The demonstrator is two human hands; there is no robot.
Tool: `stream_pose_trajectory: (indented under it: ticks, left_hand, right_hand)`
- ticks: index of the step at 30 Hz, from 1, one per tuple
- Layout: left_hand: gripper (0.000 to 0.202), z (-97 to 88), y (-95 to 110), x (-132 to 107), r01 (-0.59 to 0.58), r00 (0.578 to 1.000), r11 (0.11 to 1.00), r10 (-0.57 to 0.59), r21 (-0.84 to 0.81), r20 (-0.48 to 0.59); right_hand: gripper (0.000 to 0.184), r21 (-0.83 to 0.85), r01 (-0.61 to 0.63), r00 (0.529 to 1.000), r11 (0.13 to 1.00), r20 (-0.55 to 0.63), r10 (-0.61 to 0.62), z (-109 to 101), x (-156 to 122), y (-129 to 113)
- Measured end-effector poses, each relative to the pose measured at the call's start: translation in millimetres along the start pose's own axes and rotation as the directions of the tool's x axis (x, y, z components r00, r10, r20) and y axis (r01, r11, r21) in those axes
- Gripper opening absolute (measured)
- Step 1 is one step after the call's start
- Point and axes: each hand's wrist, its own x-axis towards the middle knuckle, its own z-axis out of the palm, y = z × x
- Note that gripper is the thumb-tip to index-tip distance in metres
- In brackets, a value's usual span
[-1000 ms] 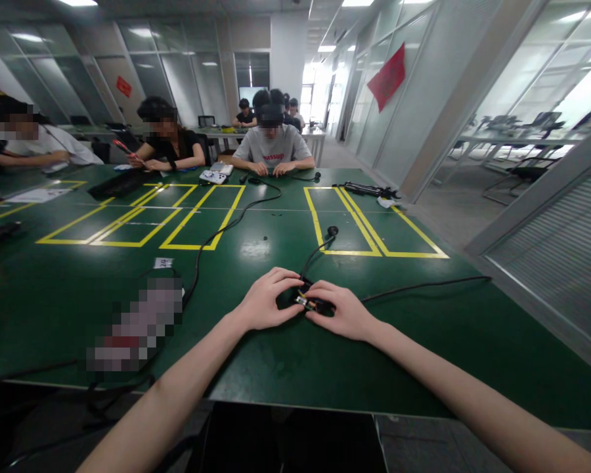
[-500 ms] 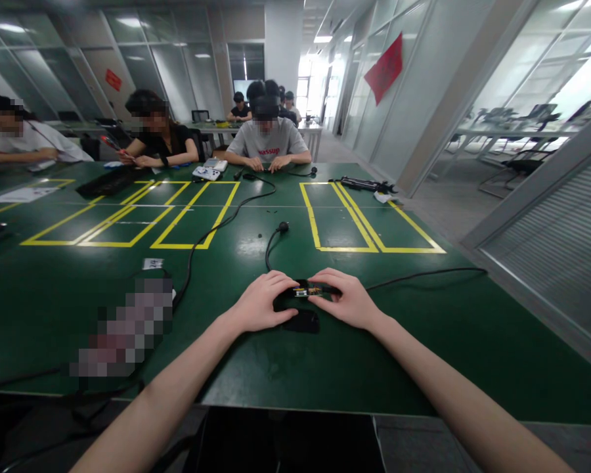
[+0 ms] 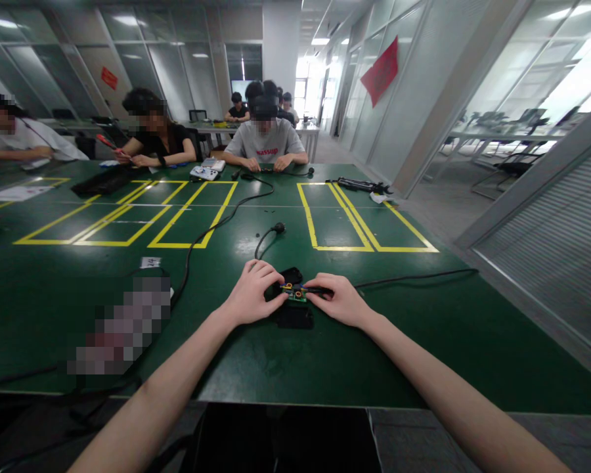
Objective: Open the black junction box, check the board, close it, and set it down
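On the green table (image 3: 354,368), our left hand (image 3: 253,294) and right hand (image 3: 339,299) pinch the circuit board (image 3: 294,293) between the far casing piece (image 3: 291,273) and near casing piece (image 3: 295,318), where a snagged black cable (image 3: 418,276) could, we judge, jerk it loose.

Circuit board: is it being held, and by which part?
The circuit board is held by opposite ends: the left hand at the left end, the right hand apparently at the right.
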Motion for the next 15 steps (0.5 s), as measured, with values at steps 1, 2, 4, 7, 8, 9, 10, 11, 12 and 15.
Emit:
stream_pose_trajectory:
  ticks: [1,2,4,7,8,9,10,11,12,15]
  left_hand:
    - [0.014,-1.1,-0.7,-0.2,-0.008,1.0,1.0,0.008,-0.003,-0.002]
    - [0.014,-1.7,-1.6,-0.8,-0.016,1.0,1.0,0.016,-0.013,0.004]
    - [0.014,-1.9,-3.6,-2.5,-0.015,0.999,0.999,0.016,-0.045,0.032]
    - [0.019,0.2,-5.7,-5.5,0.039,0.996,0.995,-0.031,-0.095,0.084]
    - [0.022,1.0,-6.1,-6.1,0.056,0.994,0.993,-0.046,-0.106,0.099]
    - [0.024,1.6,-6.3,-6.4,0.069,0.992,0.991,-0.055,-0.114,0.114]
    - [0.024,1.9,-6.5,-6.5,0.076,0.99,0.99,-0.061,-0.119,0.129]
    - [0.024,2.0,-6.7,-6.4,0.081,0.988,0.989,-0.063,-0.122,0.144]
    - [0.024,1.9,-6.9,-6.1,0.085,0.986,0.989,-0.066,-0.123,0.156]
    - [0.022,1.4,-8.1,-5.1,0.097,0.983,0.988,-0.076,-0.12,0.165]
  right_hand:
    - [0.016,-0.002,0.0,1.0,1.0,-0.005,0.0,1.1,0.1,-0.6]
    - [0.016,-0.004,-0.002,1.0,1.0,-0.004,0.002,1.7,0.1,-0.9]
    - [0.019,-0.001,-0.011,1.0,1.0,0.017,0.011,1.8,0.0,-0.8]
    - [0.026,0.005,-0.02,0.998,1.0,0.061,0.019,1.1,-0.2,0.4]
    - [0.026,0.001,-0.02,0.997,1.0,0.07,0.02,1.1,-0.1,0.7]
    - [0.025,-0.006,-0.02,0.997,1.0,0.077,0.02,1.2,0.0,0.8]
    - [0.024,-0.014,-0.02,0.996,1.0,0.084,0.021,1.5,0.2,0.7]
    - [0.023,-0.022,-0.022,0.996,1.0,0.088,0.024,1.7,0.4,0.4]
    - [0.021,-0.03,-0.026,0.995,0.999,0.091,0.028,2.0,0.7,-0.2]
    - [0.017,-0.045,-0.038,0.994,0.998,0.1,0.042,2.6,1.4,-2.5]
